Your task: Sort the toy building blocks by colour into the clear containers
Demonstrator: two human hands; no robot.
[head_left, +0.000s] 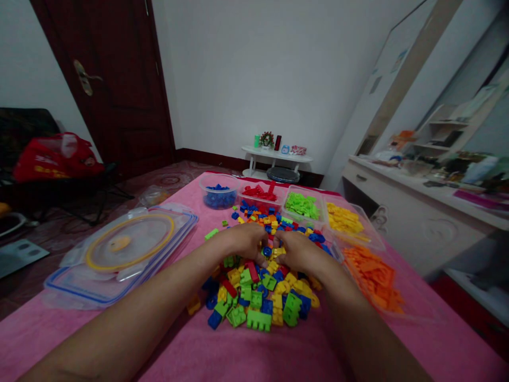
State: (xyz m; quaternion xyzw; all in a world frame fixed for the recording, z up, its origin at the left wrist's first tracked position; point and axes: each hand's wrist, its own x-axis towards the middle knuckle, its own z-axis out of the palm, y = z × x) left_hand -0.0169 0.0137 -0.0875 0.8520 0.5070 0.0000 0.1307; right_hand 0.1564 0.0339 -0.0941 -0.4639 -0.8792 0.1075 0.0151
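Observation:
A heap of mixed plastic building blocks (256, 300) in green, yellow, blue, red and orange lies on the pink cloth. Both my hands reach into its middle, close together. My left hand (251, 240) has its fingers curled down, beside a blue round piece (267, 252); what they hold, if anything, is hidden. Facing it, my right hand (295, 248) is closed with its fingertips at a yellow building block (280, 251). Smaller blocks are strewn beyond my hands, near the containers.
Clear containers of sorted pieces stand behind and right: blue (219, 197), red (260, 192), green (303, 206), yellow (345, 219), orange (374, 278). Stacked clear lids (135, 254) lie left on the pink cloth (191, 355). A low white table (274, 154) stands by the wall.

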